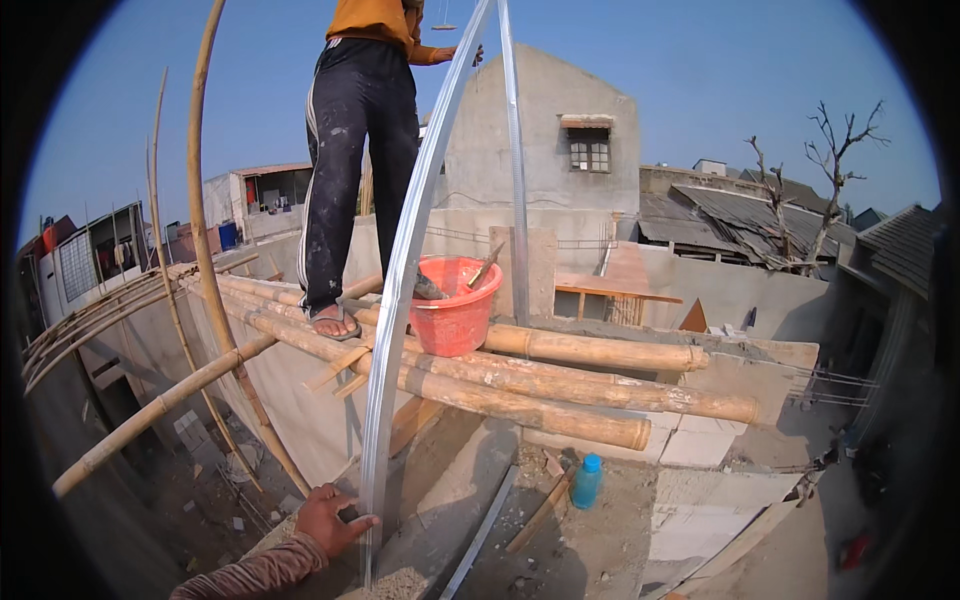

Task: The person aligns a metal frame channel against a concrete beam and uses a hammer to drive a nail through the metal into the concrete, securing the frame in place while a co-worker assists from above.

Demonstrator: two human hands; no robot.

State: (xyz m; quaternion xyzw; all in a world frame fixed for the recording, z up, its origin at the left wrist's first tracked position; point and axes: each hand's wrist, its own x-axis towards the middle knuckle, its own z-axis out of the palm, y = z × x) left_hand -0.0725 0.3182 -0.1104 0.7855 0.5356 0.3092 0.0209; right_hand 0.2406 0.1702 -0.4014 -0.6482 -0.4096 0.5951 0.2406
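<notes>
A: Main piece, quick. Where?
B: Long silvery ribbed metal strip (395, 300). Lower end just right of the left hand, upper end past the top edge. Tilted a bit, passes in front of the round red plastic bucket (450, 325), which sits on thick tan bamboo poles (520, 400).

A: Hands?
B: Bare left hand (325, 520), brownish sleeve: thumb against the strip low down, fingers part-curled. Firm grip or just steadying, can't tell. Right hand out of view, so no state for it. Co-worker's bare hand (477, 55) is up top near the strip; can't tell if it's holding on.

A: What's done?
B: Strip's raised. Second narrow silvery metal strip (518, 200) stands behind the bucket; the two converge toward the top edge. Upper ends cut off, so joined or not, no idea.

A: What's left?
B: No fastening shows near the front strip's lower end. My call: up, not secured; fixing probably outstanding. A thin straight grey strip (480, 535) lies on the rough grey wall top (610, 530), near the translucent blue bottle (587, 485). Looks unused, but that's a guess. Log it partway.
</notes>
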